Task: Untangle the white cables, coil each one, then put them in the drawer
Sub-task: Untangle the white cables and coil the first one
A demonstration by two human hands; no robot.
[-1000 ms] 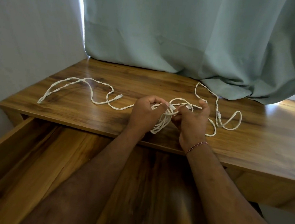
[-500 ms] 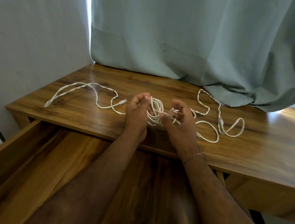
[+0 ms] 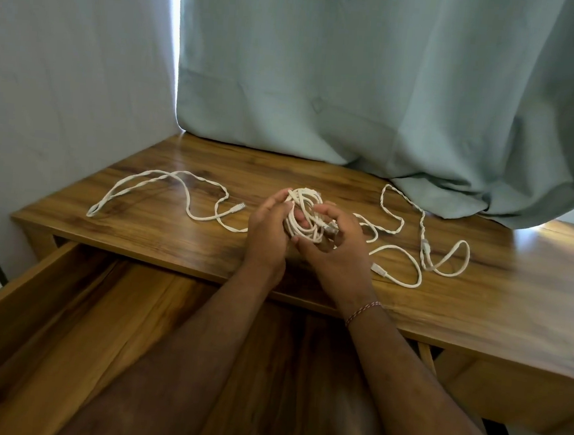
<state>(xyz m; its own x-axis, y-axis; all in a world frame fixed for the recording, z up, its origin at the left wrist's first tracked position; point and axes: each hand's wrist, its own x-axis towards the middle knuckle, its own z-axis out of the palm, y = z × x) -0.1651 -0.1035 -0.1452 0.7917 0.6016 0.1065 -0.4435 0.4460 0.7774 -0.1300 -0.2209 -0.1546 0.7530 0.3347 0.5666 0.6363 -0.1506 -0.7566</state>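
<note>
Far left of the hands: a twisted run of white cables (image 3: 164, 187) lay slack on the wooden desk (image 3: 498, 302), looping out and back, one plug end (image 3: 237, 207) loose just left of the left hand. Open drawer (image 3: 32, 297) sat below and left of both forearms, nothing visible inside it.

Left hand (image 3: 268, 231) was closed around the left side of the coiled bundle (image 3: 301, 215), fingers curled over the top loops. Bundle was held between both hands, just above the desk near its front edge.

Right hand (image 3: 336, 247) was cupped on the bundle's right side, fingers pinching strands and what looked like a connector; blurred, couldn't tell which. Thread bracelet (image 3: 362, 313) on that wrist.

Right of the hands: more twisted cable trailed across the desk toward the green curtain (image 3: 392, 88), with a second plug (image 3: 378, 270) lying just beside the right wrist.
</note>
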